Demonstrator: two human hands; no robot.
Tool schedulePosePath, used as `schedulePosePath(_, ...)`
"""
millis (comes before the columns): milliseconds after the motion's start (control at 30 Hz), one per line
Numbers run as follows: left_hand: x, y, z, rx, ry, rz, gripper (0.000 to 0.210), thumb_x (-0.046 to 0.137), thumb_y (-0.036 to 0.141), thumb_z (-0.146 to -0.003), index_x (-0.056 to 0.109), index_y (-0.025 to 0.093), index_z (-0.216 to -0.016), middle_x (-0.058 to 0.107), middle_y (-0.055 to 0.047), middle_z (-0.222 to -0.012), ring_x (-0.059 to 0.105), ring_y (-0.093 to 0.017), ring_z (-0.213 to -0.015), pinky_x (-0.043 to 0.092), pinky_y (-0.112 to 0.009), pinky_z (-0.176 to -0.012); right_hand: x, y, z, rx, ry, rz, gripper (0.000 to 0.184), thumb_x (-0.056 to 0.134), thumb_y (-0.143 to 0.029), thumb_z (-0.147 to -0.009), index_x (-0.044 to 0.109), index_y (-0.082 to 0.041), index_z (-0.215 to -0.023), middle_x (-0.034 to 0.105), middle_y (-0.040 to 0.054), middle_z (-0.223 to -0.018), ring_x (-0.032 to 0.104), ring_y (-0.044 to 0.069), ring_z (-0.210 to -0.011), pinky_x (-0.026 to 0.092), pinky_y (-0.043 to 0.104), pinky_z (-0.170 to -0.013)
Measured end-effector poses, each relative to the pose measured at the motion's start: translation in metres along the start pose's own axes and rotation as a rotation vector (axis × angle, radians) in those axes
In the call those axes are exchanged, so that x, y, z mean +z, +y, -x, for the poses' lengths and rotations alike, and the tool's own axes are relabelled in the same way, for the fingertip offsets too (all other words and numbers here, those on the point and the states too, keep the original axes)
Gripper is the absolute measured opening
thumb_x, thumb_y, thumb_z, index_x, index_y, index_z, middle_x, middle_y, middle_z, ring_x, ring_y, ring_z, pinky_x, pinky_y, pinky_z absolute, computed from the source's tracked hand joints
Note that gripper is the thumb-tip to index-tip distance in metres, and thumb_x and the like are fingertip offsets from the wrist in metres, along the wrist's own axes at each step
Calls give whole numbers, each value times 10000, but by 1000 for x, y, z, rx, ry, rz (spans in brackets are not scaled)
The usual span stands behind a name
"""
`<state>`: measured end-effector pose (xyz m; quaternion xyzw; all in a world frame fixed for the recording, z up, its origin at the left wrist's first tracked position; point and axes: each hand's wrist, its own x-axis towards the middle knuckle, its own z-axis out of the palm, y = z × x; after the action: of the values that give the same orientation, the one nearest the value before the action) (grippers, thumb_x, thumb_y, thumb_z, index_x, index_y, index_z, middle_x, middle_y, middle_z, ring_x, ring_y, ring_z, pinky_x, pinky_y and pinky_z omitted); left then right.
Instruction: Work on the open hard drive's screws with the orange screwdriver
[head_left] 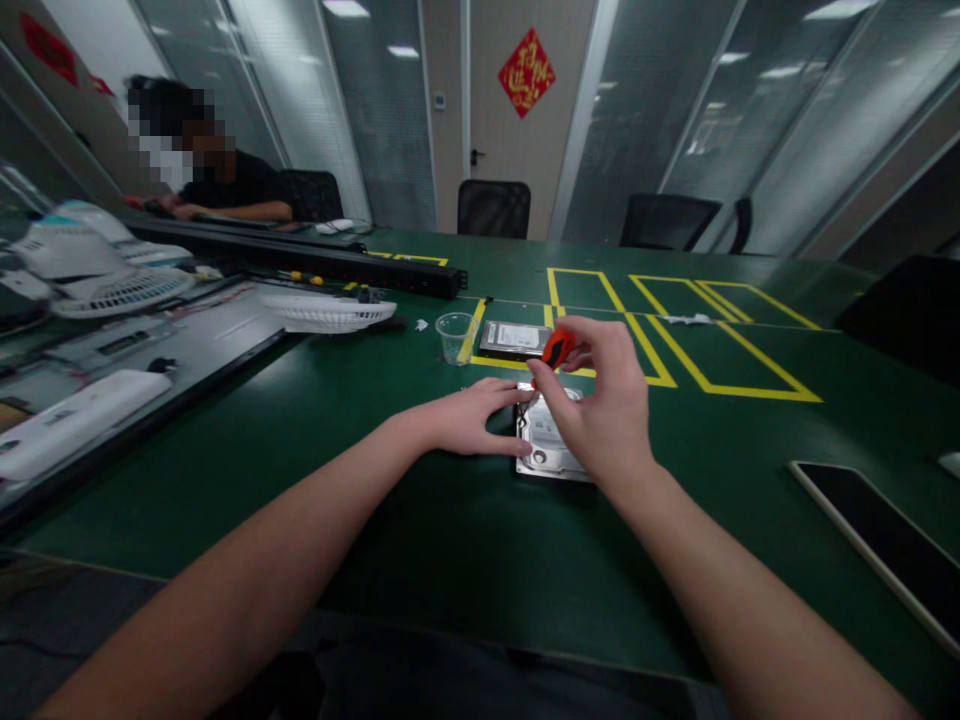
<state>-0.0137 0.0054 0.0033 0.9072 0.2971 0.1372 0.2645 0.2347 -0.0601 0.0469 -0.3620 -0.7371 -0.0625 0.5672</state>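
A silver hard drive (551, 462) lies flat on the green table in front of me. My left hand (484, 415) braces its left side, thumb at the near corner and fingers on the far corner. Above the drive, my right hand (604, 390) pinches a screwdriver (556, 348) by its red and black handle. The thin shaft points down at the drive's far left part; I cannot make out whether its tip sits in a screw. My right hand hides much of the drive's right side. Just behind lies a second hard drive (516, 337), label up.
A clear plastic cup (455, 338) stands left of the second drive. Yellow tape rectangles (761, 392) mark the table. A phone (881, 535) lies at right. Fan parts (326, 312), a flat panel (195, 335) and a long black bar (405, 277) fill the left. A person (240, 190) sits far left.
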Motion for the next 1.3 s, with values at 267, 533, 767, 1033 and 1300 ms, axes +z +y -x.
schedulePosePath(267,0,-1,0,-20,4,11,1048,903,904,-1090,607,354,-1932,549,-176,-2041,474,-513,-1926,393,-745,-1599,5,-2,3,-4,-16,-25,536,693,-185,-1127,672,-328,-1643,887,106,-1441,888,316,-1195,825,546,-1001)
schedulePosePath(533,0,0,-1,-2,9,0,1017,898,872,-1100,623,333,-1918,562,-181,-2040,494,-517,-1914,400,-753,-1591,1,-2,1,1,-12,-3,427,808,-254,-1144,752,-321,-1562,817,106,-1375,840,312,-1166,804,511,-942)
schedulePosePath(767,-1,-1,-1,-11,-10,10,1050,881,891,-1109,568,359,-1958,519,-159,-2073,459,-492,-1940,382,-744,-1600,4,-1,3,-3,-5,-29,498,691,-191,-1153,702,-314,-1635,866,111,-1429,869,322,-1194,819,545,-1000)
schedulePosePath(1033,0,0,-1,2,8,-3,1025,898,861,-1104,609,332,-1934,563,-196,-2033,514,-519,-1894,417,-746,-1577,3,1,3,0,-17,1,482,793,-275,-1136,732,-326,-1611,824,121,-1439,838,342,-1253,819,552,-1000)
schedulePosePath(1300,2,-3,-2,-5,0,-4,1022,883,888,-1107,623,315,-1912,571,-192,-2028,484,-501,-1921,385,-720,-1603,5,2,3,-22,38,30,424,773,-240,-1143,779,-325,-1559,796,106,-1353,820,295,-1099,805,513,-929)
